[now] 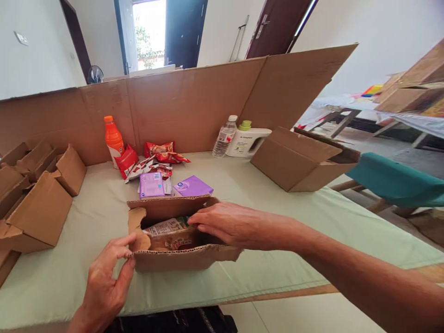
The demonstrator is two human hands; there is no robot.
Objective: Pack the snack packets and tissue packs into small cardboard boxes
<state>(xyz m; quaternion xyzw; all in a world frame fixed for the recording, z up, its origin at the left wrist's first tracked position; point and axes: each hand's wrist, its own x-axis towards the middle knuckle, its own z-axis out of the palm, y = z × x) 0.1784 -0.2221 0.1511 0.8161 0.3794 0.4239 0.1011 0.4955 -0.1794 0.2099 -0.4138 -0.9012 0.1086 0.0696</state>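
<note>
A small open cardboard box (pixel 163 261) sits on the pale green table cover near the front edge. My left hand (pixel 106 282) pinches the box's near left flap between thumb and fingers. My right hand (pixel 225 224) reaches across the box's top, fingers pressed on a snack packet (pixel 164 227) lying inside. A second red-brown packet (pixel 175 243) lies under it in the box.
Behind the box lie two purple packs (pixel 192 186), red snack bags (pixel 163 155) and an orange drink bottle (pixel 113 138). A water bottle (pixel 225 137), a white detergent jug (pixel 247 140) and a larger box (pixel 300 159) stand at right. Several small boxes (pixel 38 208) crowd the left.
</note>
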